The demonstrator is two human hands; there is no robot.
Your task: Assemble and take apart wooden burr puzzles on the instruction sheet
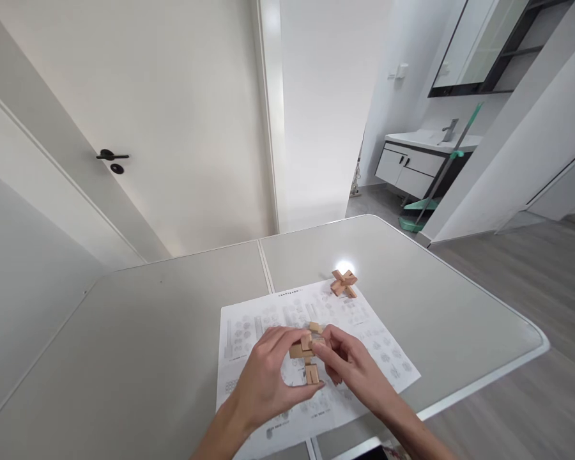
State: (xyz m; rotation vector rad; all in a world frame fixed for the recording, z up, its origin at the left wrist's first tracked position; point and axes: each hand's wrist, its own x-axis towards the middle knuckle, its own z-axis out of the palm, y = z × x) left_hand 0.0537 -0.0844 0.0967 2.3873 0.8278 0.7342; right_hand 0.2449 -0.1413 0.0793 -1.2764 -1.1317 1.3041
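A wooden interlocking puzzle [303, 351] made of several light brown pieces is held between both hands above a printed sheet. My left hand [271, 367] grips it from the left, thumb under the near end and fingers at the far side. From the right, my right hand [347, 359] closes on its right side, with thumb and index finger pinching a piece there. Parts of the puzzle are hidden behind the fingers. The printed sheet [249, 319] shows small grey diagrams and lies flat under the hands.
Another cross-shaped wooden puzzle [344, 283] rests at the sheet's far right corner. The grey table [172, 332] has a seam across it and a pale raised edge. Beyond stand a white door [196, 128], a washbasin cabinet [407, 166] and a green broom with dustpan [414, 222].
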